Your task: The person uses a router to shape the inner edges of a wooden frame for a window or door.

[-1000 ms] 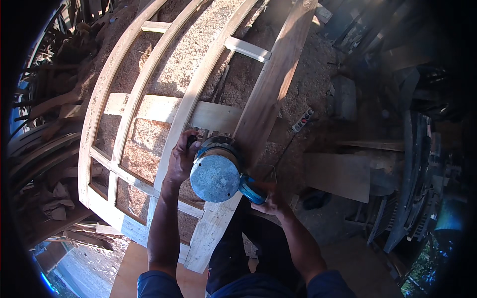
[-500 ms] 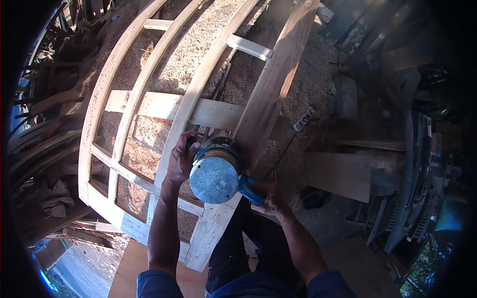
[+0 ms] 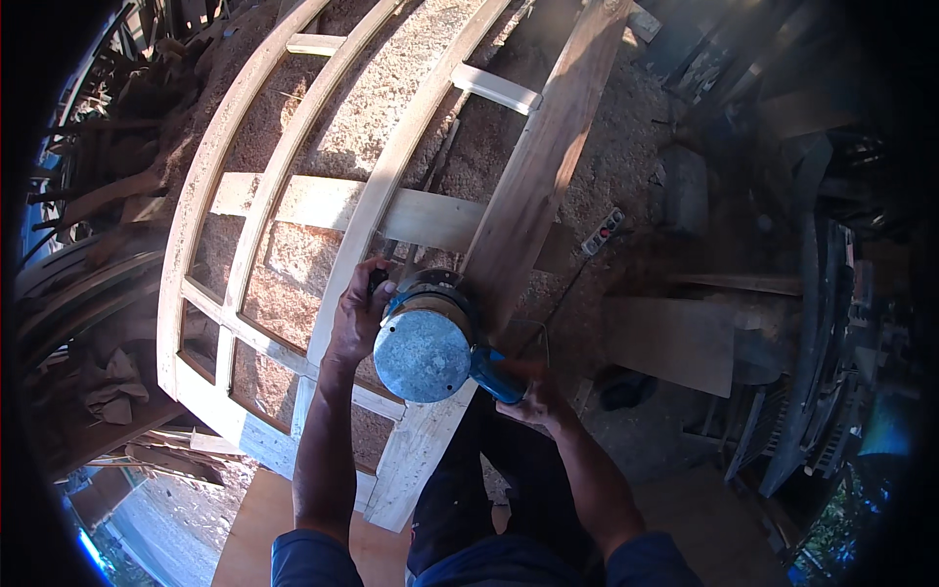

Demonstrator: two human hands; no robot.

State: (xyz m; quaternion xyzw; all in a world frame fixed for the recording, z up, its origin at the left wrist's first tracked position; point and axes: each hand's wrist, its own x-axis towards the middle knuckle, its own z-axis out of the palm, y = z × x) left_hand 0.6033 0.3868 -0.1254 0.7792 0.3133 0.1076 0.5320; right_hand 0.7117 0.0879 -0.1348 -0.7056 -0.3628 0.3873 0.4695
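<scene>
1. Since a second ago the sander (image 3: 426, 344) has crept slightly toward 12 o'clock along the rail; both hands keep the same grip.
2. The left hand (image 3: 359, 315) is clamped on the sander's front knob at its 9 o'clock side; the right hand (image 3: 525, 394) is wrapped round the blue rear handle at 4 o'clock.
3. The sander sits on the wooden frame (image 3: 293, 201) — on its right rail, near the lower end.
4. One sander, one frame, two hands; one power strip (image 3: 603, 231) lies in the sawdust (image 3: 626, 161) at 2 o'clock — well apart.
</scene>
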